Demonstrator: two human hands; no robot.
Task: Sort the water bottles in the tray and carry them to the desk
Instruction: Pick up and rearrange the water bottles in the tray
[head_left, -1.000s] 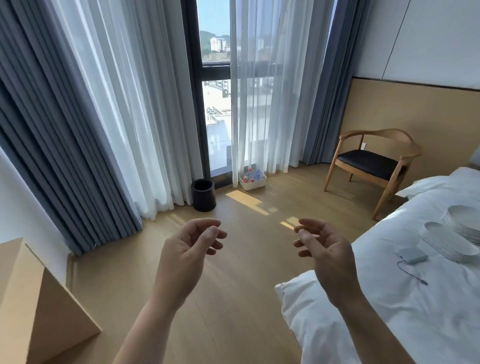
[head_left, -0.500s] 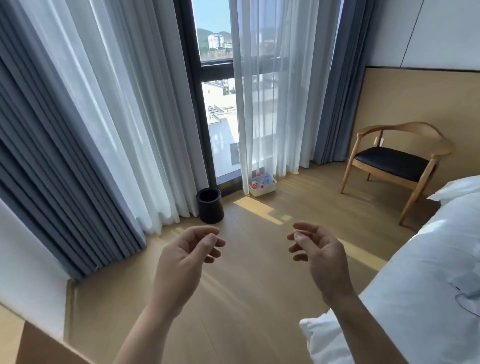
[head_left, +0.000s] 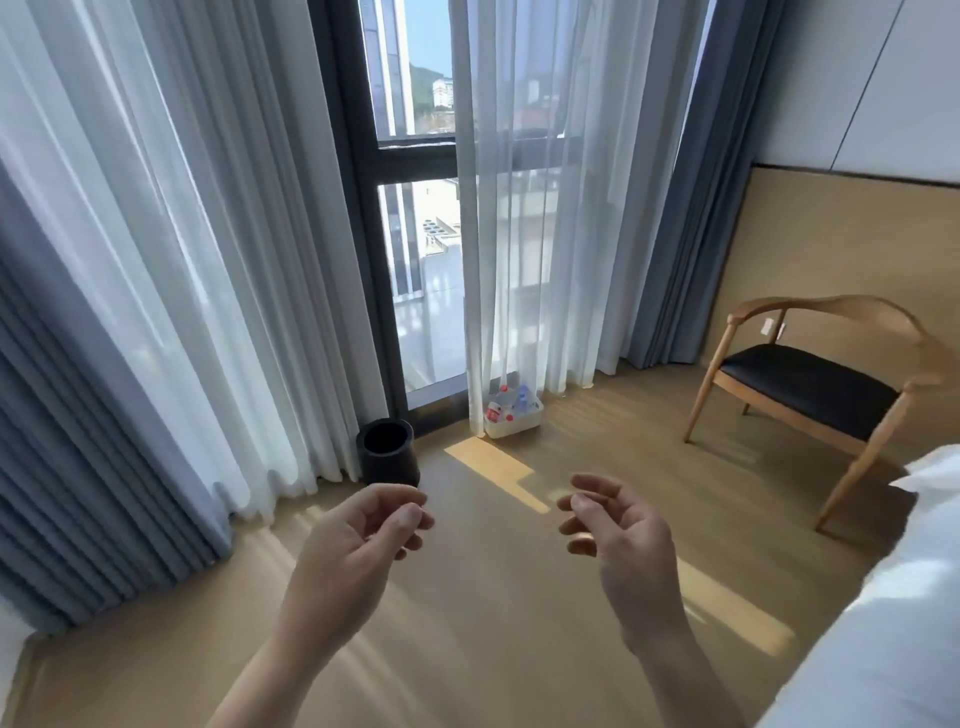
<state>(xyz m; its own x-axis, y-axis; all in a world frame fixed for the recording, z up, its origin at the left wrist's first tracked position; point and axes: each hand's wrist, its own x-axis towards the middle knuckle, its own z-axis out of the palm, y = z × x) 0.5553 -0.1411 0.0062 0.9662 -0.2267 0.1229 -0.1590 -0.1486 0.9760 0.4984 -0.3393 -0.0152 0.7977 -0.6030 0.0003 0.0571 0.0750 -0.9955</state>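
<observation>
A small white tray (head_left: 522, 425) sits on the wooden floor by the window, partly behind the sheer curtain. Several clear water bottles (head_left: 503, 404) with red caps and labels lie jumbled in it. My left hand (head_left: 353, 561) and my right hand (head_left: 621, 540) hang in front of me over the floor, well short of the tray. Both have loosely curled fingers and hold nothing. No desk is in view.
A black round bin (head_left: 388, 453) stands left of the tray, below the window frame. A wooden chair with a black seat (head_left: 810, 387) stands at the right wall. A white bed (head_left: 893, 623) fills the lower right corner. Curtains hang along the left.
The view has moved forward toward the window. The tray, bin and chair look nearer, and the cardboard box at the left has dropped out of view. Both hands keep the same loose pose.
</observation>
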